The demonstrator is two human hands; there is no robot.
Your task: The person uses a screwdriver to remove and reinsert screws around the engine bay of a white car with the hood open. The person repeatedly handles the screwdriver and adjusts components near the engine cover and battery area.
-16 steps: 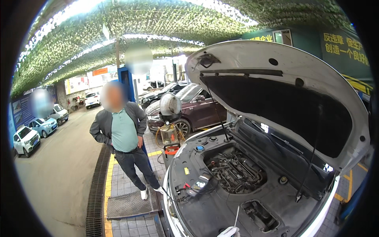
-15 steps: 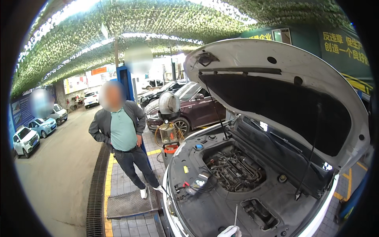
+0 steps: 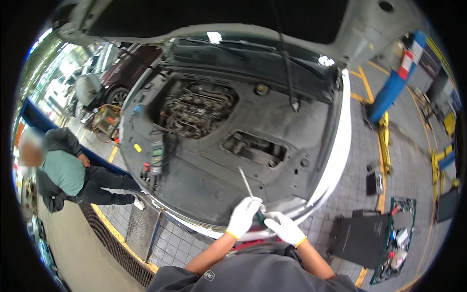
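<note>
Both of my hands wear white gloves with yellow cuffs, at the front edge of a white car's engine bay. Between them is a screwdriver with a thin metal shaft and a dark green handle, its tip pointing up and away over the black engine-bay cover. My left hand is closed around it near the base of the shaft. At the handle's other side, my right hand has its fingers against the handle, which is mostly hidden. Beyond the tip lies a rectangular opening in the cover.
The exposed engine is at far left. A handheld device with cables and a red clip rests on the cover. The raised hood hangs overhead. A person stands left. To the right are a tool case and a blue lift post.
My view has tipped down and swung right. Both hands now show, where one gloved hand with the screwdriver was at the lower edge before. The standing person appears farther left.
</note>
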